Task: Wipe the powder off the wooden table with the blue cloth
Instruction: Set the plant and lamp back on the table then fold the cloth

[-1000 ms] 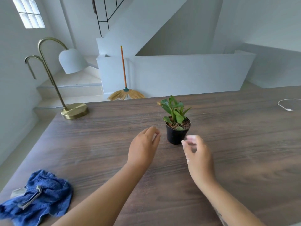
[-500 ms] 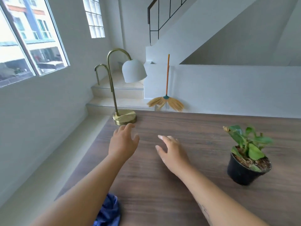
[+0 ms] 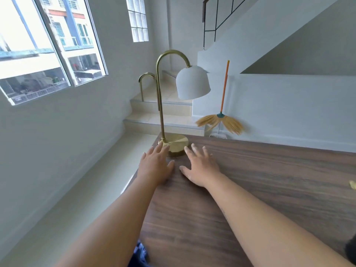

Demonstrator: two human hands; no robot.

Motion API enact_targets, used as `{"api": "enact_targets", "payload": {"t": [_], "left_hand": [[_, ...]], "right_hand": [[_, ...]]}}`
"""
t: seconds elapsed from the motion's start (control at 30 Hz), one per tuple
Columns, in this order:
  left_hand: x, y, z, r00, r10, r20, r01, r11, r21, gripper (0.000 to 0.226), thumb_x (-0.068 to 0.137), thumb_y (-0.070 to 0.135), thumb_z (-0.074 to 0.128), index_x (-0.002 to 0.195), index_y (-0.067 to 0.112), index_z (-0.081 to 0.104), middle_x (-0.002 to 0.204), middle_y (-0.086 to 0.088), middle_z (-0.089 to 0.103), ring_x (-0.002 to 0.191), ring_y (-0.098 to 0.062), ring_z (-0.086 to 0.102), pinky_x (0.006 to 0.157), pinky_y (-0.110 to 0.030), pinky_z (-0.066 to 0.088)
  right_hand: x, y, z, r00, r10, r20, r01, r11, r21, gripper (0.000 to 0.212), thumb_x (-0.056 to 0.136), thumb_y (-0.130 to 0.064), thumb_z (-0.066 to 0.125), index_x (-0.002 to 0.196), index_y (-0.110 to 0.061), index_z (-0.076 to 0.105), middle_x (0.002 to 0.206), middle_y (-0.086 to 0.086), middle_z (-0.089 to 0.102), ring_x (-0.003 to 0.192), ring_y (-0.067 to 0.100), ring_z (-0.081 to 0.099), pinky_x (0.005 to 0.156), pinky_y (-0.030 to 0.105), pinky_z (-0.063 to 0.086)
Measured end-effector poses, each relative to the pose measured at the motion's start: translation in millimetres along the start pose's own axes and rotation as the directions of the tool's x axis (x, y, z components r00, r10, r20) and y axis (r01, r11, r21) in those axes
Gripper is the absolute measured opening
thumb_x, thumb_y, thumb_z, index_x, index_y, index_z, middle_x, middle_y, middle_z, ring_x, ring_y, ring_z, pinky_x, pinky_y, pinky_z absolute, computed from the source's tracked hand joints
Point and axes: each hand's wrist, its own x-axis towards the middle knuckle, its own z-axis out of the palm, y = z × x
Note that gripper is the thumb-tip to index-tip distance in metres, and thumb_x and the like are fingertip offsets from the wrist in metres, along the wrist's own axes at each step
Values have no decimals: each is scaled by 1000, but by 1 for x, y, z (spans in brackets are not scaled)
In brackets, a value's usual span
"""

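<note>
The blue cloth (image 3: 140, 254) shows only as a crumpled sliver at the bottom edge of my view, lying on the tabletop (image 3: 269, 180) and mostly hidden under my left forearm. I can make out no powder on the dark wood grain from here. Both my arms stretch forward across the tabletop toward its far left corner. My left hand (image 3: 155, 167) is spread, palm down, gripping nothing; its fingertips (image 3: 160, 149) overlap the near edge of the brass lamp base (image 3: 177, 144), though I cannot tell whether they touch it. My right hand (image 3: 200, 168) is just beside it, also splayed wide and empty, its fingers pointing at the same base, thumb out toward my left hand. The lamp's curved brass stem rises from the base and its white shade (image 3: 192, 82) hangs over the corner. Beyond the tabletop a straw broom (image 3: 221, 120) with an orange handle leans against the white wall beside the steps (image 3: 163, 116). A window (image 3: 48, 47) fills the wall on my left.
</note>
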Motion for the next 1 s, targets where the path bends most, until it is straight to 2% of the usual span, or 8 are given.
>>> {"api": "enact_targets", "payload": {"t": [0.1,0.17,0.3,0.47,0.6,0.8,1.0], "left_hand": [[6,-8,6,1000,-24,15,25,999,-42,61,91,49,46,147,31,29,159,7,20,141,-24,25,113,-41,27],[5,-9,11,999,-19,-26,17,997,-73,59,92,48,44,147,30,30,157,8,23,139,-24,29,112,-38,28],[5,-9,17,997,-21,-74,11,992,-128,57,92,45,45,146,31,33,156,8,28,138,-20,32,113,-37,27],[5,-8,15,996,-30,-86,12,979,-203,53,91,43,48,142,32,40,152,10,34,135,-18,38,109,-34,32],[-1,-4,7,998,-33,-52,20,974,-226,51,91,42,50,141,33,43,151,12,36,132,-16,42,111,-35,33],[-17,10,-5,999,37,20,-33,987,-157,46,92,45,48,137,36,47,148,14,40,129,-14,45,103,-32,41],[-39,41,-22,987,108,118,-102,993,-57,45,94,51,44,133,31,53,144,5,47,129,-18,47,97,-35,44]], "right_hand": [[17,4,4,1000,24,4,-24,1000,-3,77,92,-61,37,152,-32,0,161,-5,-7,147,34,-4,115,58,12],[26,3,5,1000,-14,10,14,999,-29,74,93,-60,34,152,-32,-2,161,-7,-10,147,33,-5,114,60,12],[30,3,12,999,-46,7,46,997,-58,69,94,-58,27,152,-33,-2,160,-10,-10,147,31,-4,113,63,6],[28,3,15,998,-47,-38,46,998,-43,68,94,-57,27,152,-33,2,161,-10,-5,147,31,0,113,62,5],[18,4,13,998,-46,-37,45,999,-31,69,94,-57,28,152,-32,2,161,-8,-5,147,31,-2,116,57,5],[-19,12,15,998,-11,-68,17,996,83,72,92,-58,36,152,-31,8,161,-7,-2,147,30,-3,119,46,4],[-64,25,10,997,31,-76,-24,995,96,71,92,-60,35,152,-32,9,161,-8,1,148,27,4,119,44,4]]}}
